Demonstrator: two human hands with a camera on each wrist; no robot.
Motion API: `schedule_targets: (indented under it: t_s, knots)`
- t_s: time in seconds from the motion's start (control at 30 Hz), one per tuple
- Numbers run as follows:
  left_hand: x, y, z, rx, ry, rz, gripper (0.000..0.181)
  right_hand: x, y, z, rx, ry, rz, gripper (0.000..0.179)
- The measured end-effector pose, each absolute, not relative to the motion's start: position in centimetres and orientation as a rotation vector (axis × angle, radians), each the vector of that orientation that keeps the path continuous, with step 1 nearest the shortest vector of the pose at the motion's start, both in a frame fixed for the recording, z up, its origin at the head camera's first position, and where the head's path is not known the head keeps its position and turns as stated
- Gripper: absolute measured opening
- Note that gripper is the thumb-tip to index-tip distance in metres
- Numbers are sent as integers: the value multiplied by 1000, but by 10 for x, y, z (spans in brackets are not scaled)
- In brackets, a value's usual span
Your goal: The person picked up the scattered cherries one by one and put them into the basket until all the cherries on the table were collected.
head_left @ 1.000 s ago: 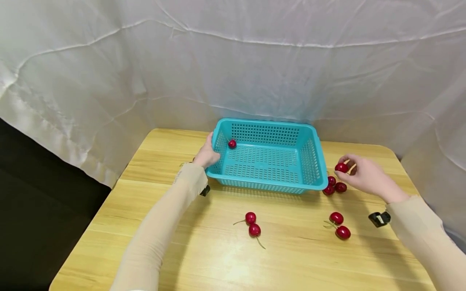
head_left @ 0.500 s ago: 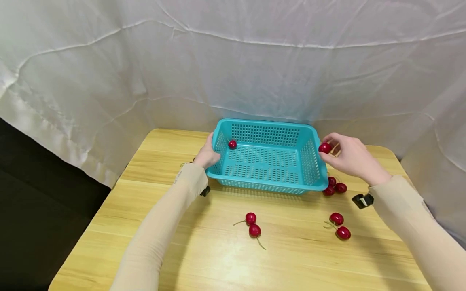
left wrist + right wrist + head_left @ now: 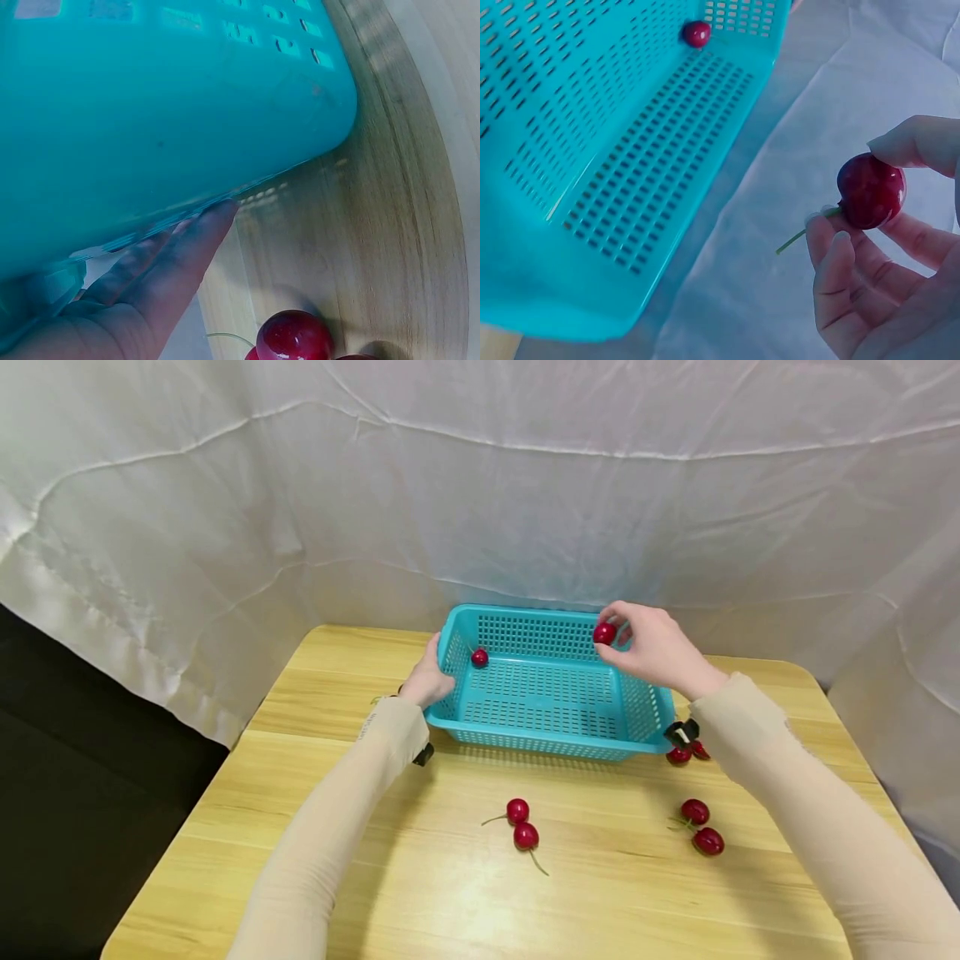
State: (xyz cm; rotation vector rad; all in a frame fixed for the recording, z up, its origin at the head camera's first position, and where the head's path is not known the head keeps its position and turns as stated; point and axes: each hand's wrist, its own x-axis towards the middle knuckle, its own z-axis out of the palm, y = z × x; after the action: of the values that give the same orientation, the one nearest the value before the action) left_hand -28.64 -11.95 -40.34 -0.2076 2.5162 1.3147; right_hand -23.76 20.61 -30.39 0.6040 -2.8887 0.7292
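Swept leftward, a cherry (image 3: 604, 633) is now pinched by the right hand (image 3: 656, 647) near the far right corner of the basket (image 3: 540, 742); the basket's left side is gripped by the left hand (image 3: 427, 681). Probably light and slick, the cherry is best taken round its sides. Its stem (image 3: 808, 233), hardly seen from the head, is revealed at the right wrist.

The counter (image 3: 420, 877) here is pale wood, its grain running crosswise, its far corners rounded. A turquoise plastic basket (image 3: 525, 737) with pierced walls stands toward the back. In front of it two stemmed cherries (image 3: 526, 837) lie side by side, and another close pair (image 3: 708, 842) sits off to the right. More cherries (image 3: 678, 756), partly hidden, rest by the basket's near right corner; a few others (image 3: 295, 335) lie near its left end.
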Motion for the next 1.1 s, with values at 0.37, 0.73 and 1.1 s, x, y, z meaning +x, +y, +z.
schedule_targets:
  t_s: [0.37,0.73,1.1]
  knots:
    - [-284,-119,-403,-222,2510,1308,100,-264,158,-311,830,-2856,703,30]
    - [-283,-119,-405,-198,2528,1307,101,-284,121,-326,930,-2862,715,29]
    - [-286,-117,-408,-208,2533,1316,102,-307,99,-349,907,-2920,796,29]
